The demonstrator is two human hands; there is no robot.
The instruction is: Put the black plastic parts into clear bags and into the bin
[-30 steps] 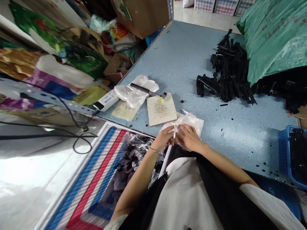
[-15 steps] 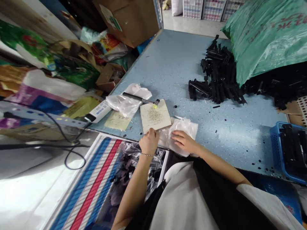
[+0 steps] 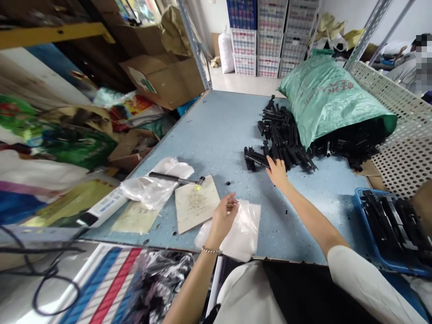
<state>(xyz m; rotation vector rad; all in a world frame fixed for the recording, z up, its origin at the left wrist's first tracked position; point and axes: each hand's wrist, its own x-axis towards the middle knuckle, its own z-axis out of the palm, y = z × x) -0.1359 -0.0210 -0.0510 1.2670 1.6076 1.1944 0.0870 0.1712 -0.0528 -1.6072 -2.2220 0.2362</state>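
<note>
Head view, looking down on a speckled blue workbench (image 3: 216,126): my right hand (image 3: 277,173) reaches out with its fingers open, not clenched, their tips at the end of a black plastic part (image 3: 256,158). That part's long axis slants from upper left to lower right, toward my hand. It sits at the edge of a heap of black plastic parts (image 3: 283,139), up and to the right of a beige card (image 3: 196,204). My left hand (image 3: 223,219) is curled over a clear plastic bag (image 3: 245,234) against the card's lower right corner; I cannot tell whether it pinches the bag. Farther up and right of the card lies a green sack (image 3: 332,103), its printed characters unreadable. A black-handled tool (image 3: 170,177) points its yellow tip at the card's top edge.
</note>
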